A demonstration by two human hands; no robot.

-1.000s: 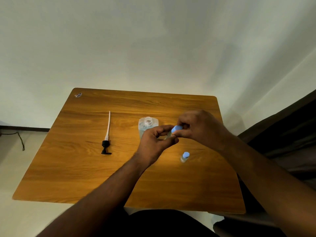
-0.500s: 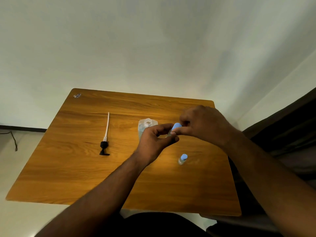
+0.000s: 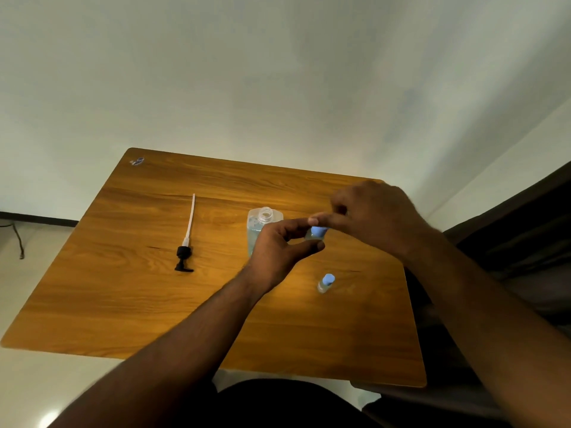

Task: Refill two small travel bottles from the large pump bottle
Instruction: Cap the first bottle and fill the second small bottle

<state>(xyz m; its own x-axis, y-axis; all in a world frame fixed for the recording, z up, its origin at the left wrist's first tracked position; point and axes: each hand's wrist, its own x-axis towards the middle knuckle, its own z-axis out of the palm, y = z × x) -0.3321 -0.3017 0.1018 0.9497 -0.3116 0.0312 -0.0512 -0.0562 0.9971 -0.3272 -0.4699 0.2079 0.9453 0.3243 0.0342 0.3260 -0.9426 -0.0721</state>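
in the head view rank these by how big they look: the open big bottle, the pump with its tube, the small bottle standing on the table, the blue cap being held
1. pump with its tube, longest
2. open big bottle, partly hidden by the left hand, so its place against the pump is unsure
3. small bottle
4. blue cap, under the right hand, mostly covered

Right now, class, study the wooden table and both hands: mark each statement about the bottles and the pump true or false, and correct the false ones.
1. The large clear pump bottle stands open, its pump removed. True.
2. The black pump head with its white tube lies right of the large bottle. False: it lies to its left.
3. Both hands meet on a small blue-capped travel bottle; the right hand has its fingertips at the cap. True.
4. The left hand rests flat on the table. False: it is raised, in a grip on the small bottle.
5. The second small blue-capped bottle stands uncapped. False: its cap is on.
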